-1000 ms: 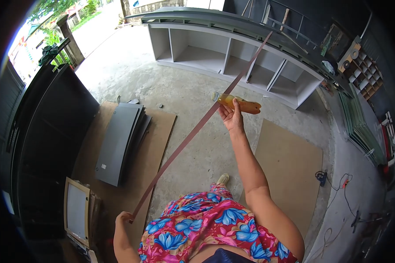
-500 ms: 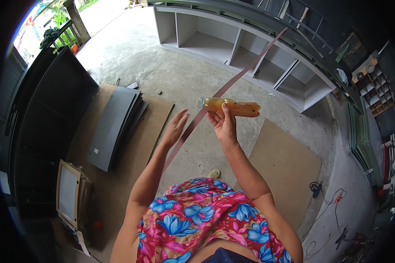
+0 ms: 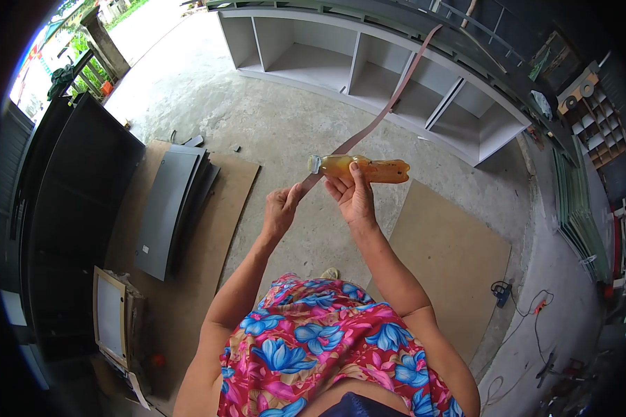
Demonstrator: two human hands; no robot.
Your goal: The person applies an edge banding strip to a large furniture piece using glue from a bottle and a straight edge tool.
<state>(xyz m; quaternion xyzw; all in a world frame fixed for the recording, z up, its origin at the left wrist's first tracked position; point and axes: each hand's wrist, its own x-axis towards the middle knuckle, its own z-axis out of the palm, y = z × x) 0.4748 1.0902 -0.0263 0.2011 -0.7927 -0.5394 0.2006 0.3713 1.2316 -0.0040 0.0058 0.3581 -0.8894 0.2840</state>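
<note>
My right hand (image 3: pixel 357 201) is closed around a clear plastic bottle (image 3: pixel 384 171) of amber liquid, thumb on top, the bottle lying sideways with its neck to the left. A long reddish-brown strip (image 3: pixel 360 136) stretches from the far cabinet toward me and passes behind the bottle's neck. My left hand (image 3: pixel 280 210) has its fingers closed on the near part of this strip, a little below and left of the bottle neck. Whatever of the strip lies inside and below the left fist is hidden.
A long white open-fronted cabinet (image 3: pixel 311 64) stands across the far side. Grey panels (image 3: pixel 165 212) are stacked on a brown board (image 3: pixel 235 191) to the left. Another brown board (image 3: pixel 452 257) lies at right, near a cable (image 3: pixel 518 326) on the floor.
My left hand was open beside the strip; now it is closed on it. The strip hangs with more of a curve. The bottle stays in my right hand, and the view has shifted slightly.
</note>
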